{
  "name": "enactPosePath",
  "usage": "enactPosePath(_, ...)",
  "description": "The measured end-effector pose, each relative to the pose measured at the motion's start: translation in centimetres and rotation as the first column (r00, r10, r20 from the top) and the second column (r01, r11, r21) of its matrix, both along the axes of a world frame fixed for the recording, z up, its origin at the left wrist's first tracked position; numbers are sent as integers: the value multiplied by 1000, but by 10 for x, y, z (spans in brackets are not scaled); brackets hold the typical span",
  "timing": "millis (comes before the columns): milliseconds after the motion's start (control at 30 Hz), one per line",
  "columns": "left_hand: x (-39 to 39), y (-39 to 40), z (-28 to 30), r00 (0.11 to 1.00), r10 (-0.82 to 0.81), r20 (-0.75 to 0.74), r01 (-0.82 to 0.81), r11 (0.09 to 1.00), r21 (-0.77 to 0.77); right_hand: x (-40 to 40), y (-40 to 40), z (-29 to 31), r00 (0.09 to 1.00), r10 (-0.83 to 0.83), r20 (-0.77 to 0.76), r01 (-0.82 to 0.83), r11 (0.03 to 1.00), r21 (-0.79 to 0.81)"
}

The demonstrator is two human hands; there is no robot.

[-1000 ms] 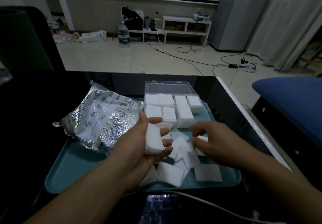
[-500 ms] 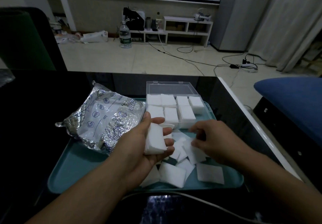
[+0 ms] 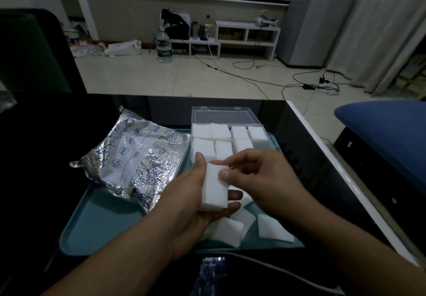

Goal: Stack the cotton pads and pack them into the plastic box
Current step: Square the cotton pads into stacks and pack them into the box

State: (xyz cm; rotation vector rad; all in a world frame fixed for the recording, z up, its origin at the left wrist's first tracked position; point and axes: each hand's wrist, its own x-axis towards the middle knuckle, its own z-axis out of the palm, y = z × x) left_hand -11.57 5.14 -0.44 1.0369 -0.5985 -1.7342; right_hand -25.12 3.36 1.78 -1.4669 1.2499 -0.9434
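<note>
My left hand (image 3: 193,201) grips a stack of white cotton pads (image 3: 214,188) above the teal tray (image 3: 99,222). My right hand (image 3: 260,180) pinches the top pad of that stack with thumb and forefinger. Behind the hands stands the clear plastic box (image 3: 262,144), lid open, with several stacks of pads (image 3: 220,132) inside; its near right cell looks bare. Loose cotton pads (image 3: 273,227) lie on the tray under and in front of my hands.
A crinkled silver foil bag (image 3: 136,157) lies on the tray's left half. The tray sits on a black table (image 3: 46,145) with a white right edge. A phone (image 3: 209,275) and white cable lie at the near edge. A blue seat (image 3: 387,134) is to the right.
My right hand has risen from the loose pads on the tray to the stack in my left hand, bringing a pad onto its top. The left hand has lifted slightly.
</note>
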Motion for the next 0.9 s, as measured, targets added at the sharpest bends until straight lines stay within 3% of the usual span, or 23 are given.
enactPosePath(167,4,-3,2,997,-23,-74,25,1000,17,-1,-2,-13,923,-124,-365,22,962,-271)
enactPosePath(233,4,-3,2,996,-16,-91,18,1000,26,-5,-2,-12,888,-158,-432,-4,937,-350)
enactPosePath(333,6,-4,-1,998,1,-57,1,1000,25,-15,0,-3,897,-3,-443,-181,910,-374)
enactPosePath(467,4,-1,-3,999,-8,-38,7,1000,-18,-19,8,-2,817,241,-524,-403,888,-220)
enactPosePath(800,4,-1,1,997,-60,-52,58,998,-23,-18,3,-2,819,243,-519,-392,898,-198)
enactPosePath(900,5,-2,3,999,5,-43,-6,1000,-23,-26,-8,0,880,135,-455,-252,945,-207)
